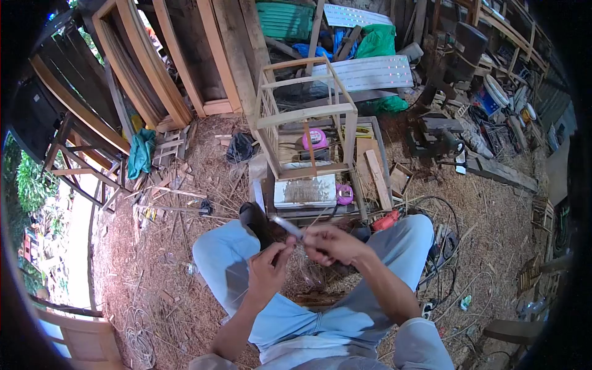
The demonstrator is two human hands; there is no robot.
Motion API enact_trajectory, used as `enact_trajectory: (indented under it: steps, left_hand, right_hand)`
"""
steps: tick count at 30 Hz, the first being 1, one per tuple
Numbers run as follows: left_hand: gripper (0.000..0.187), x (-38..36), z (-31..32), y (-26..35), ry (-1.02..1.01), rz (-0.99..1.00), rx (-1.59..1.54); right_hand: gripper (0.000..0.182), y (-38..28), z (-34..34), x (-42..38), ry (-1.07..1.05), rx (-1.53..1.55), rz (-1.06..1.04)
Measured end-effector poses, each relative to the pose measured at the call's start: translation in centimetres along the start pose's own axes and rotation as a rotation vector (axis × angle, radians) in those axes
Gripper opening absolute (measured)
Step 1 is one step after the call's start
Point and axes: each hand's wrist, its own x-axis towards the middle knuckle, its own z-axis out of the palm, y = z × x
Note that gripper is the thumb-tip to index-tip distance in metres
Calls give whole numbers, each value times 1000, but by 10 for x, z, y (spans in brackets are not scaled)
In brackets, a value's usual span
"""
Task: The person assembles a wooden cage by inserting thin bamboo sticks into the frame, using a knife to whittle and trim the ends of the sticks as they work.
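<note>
My right hand (335, 244) is closed around a knife (286, 227) whose pale, blurred blade points up and to the left. Close by on its left, my left hand (269, 265) is pinched, fingertips near the blade; whatever lies between them is too small to make out. Both hands are above my lap, between my knees. Just beyond them stands a pale wooden frame (306, 116) with slats, set on a low worktable (383, 161). A white, scuffed block (304, 192) and a pink tape measure (345, 195) lie at the table's near side.
Another pink round tool (314, 139) sits inside the frame. Wood offcuts (377, 179) lie at the table's right. A red tool (386, 220) and a black cable (455, 246) are by my right knee. Wooden door frames (142, 68) lean at back left. Shavings cover the floor.
</note>
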Motion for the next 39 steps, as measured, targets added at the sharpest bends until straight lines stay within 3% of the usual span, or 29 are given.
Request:
enact_trajectory:
  steps: [4, 6, 8, 11, 15, 19, 21, 24, 28, 30, 32, 34, 36, 37, 39]
  left_hand:
    - [8, 0, 1, 8, 64, 119, -7]
    - [10, 0, 6, -3, 100, 225, 7]
    - [10, -2, 13, 0, 99, 208, -27]
    - [9, -2, 16, 6, 73, 203, -37]
    - [10, -4, 19, 4, 88, 226, -71]
    - [12, -5, 13, 3, 103, 103, -129]
    - [15, -7, 11, -1, -14, 59, -133]
    - [15, -9, 11, -8, -104, 4, -348]
    - [14, -10, 4, 1, -89, 23, -196]
    - [14, -11, 5, -8, -25, 206, -80]
    - [11, -15, -1, -10, -12, 154, -54]
    - [9, -23, -14, -19, 7, 103, -34]
    - [7, -30, -43, -38, 48, -94, -12]
    - [7, -30, -50, -41, 57, -94, -7]
    - [7, -30, -57, -43, 8, -85, 57]
  right_hand:
    - [35, 4, -7, 3, -81, 19, 72]
    - [31, -5, -9, -1, -32, 52, -23]
    - [30, -6, -3, 1, -29, 76, -14]
    - [28, 0, -3, 3, -206, -36, -22]
    - [27, -1, -7, -2, -225, -112, -10]
    - [27, -6, 0, -4, -133, 13, 36]
    - [27, -9, -2, -6, -130, 24, 92]
    - [27, -13, -4, -11, -65, -155, 90]
    - [26, -14, -4, -11, -42, -194, 172]
    - [26, -12, -8, -10, -45, -190, 176]
    - [24, -9, -15, -9, -87, -288, 117]
    - [21, -18, -42, -21, 556, -293, 38]
    - [22, -44, -88, -45, 568, -48, -43]
    - [22, -40, -90, -43, 558, -49, -45]
    - [21, -36, -82, -42, 374, 195, -285]
